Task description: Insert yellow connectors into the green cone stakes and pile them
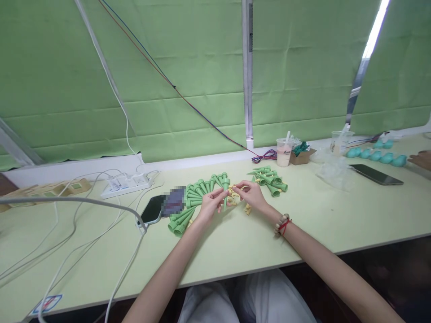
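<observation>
My left hand (pixel 213 202) is closed around a green plastic spike (pixel 226 193), its wide collared end up and its narrow tip pointing down. My right hand (pixel 252 194) is pinched just to the right of the spike's upper part, on what looks like a small yellow plastic piece, mostly covered by the fingers. Several loose yellow pieces (pixel 248 209) lie on the table between and under the hands. Left of my left hand, many green spikes (pixel 194 195) are fanned out in a row. Another pile of green spikes (pixel 273 181) lies beyond my right hand.
Left on the table (pixel 303 224) are a phone (pixel 152 210), a power strip (pixel 126 185) and trailing white cables. At the back stand a drink cup (pixel 284 152) and a small cardboard box (pixel 302 156). Rightward lie plastic bags (pixel 333 172), a dark phone (pixel 376 174), turquoise bulbs (pixel 377 155) and another person's hand (pixel 420 159).
</observation>
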The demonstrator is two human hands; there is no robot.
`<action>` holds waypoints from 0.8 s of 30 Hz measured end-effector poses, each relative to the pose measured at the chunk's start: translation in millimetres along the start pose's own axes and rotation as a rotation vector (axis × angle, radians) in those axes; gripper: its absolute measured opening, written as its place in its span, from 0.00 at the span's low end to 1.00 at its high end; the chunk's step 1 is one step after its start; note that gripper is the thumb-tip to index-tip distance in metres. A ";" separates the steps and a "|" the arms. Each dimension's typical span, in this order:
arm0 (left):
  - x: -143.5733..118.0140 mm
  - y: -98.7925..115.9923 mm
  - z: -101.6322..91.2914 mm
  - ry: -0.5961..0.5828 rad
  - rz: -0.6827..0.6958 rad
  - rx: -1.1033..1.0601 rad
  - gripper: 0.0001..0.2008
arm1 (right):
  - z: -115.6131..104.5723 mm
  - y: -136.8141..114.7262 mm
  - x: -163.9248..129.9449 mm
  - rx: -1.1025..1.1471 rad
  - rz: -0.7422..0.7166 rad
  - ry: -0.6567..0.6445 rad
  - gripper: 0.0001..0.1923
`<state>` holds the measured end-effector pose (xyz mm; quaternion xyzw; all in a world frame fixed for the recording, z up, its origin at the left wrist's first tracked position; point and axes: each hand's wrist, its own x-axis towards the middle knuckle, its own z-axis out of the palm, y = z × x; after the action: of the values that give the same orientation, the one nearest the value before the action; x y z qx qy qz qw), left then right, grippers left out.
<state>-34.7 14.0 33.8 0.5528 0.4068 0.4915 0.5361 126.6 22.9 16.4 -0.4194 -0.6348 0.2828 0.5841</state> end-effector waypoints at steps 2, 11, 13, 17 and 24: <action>-1.4 -1.1 1.2 -0.031 0.000 0.022 0.20 | -1.5 1.0 -0.5 -0.061 -0.051 0.009 0.14; -2.5 -5.0 -0.5 -0.064 0.034 0.135 0.23 | 1.0 6.7 -4.4 -0.139 -0.144 0.006 0.15; -2.7 -4.3 -0.4 -0.066 0.055 0.154 0.24 | 2.6 3.4 -6.2 -0.083 -0.103 0.004 0.16; -1.2 -8.1 -0.5 -0.045 0.114 0.215 0.26 | 5.7 -5.5 -8.6 0.062 0.046 -0.020 0.18; -4.8 -10.2 1.9 0.060 0.188 0.263 0.21 | 10.7 -12.1 -4.9 0.364 0.244 -0.091 0.23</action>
<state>-33.0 9.9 23.3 0.6387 0.4299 0.4985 0.3984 113.5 14.1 22.6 -0.3678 -0.5435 0.4799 0.5822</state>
